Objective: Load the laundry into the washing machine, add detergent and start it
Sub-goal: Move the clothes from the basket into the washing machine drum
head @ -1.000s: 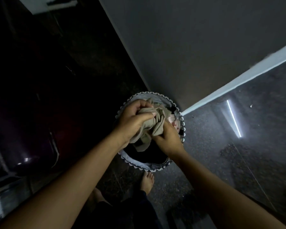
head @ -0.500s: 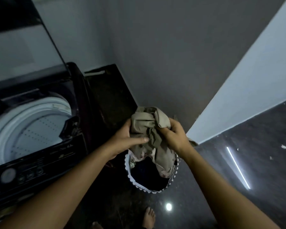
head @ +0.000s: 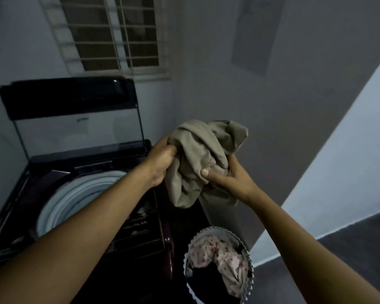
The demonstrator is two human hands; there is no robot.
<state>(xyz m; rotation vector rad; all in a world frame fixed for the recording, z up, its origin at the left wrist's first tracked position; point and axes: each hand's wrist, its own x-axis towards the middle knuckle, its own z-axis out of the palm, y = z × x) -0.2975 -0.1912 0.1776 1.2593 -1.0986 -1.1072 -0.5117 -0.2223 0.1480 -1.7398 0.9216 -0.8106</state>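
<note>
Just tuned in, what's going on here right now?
A person grips a bunched beige garment with the left hand and the right hand, held up beside the top-loading washing machine. Its lid stands open, and no clothes show in the visible part of the white drum. The laundry basket on the floor holds a floral cloth and dark items.

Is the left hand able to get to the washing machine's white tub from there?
Probably yes. The lid stands raised, the white tub lies open below the left hand, and nothing sits between them, though it grips the beige cloth.
</note>
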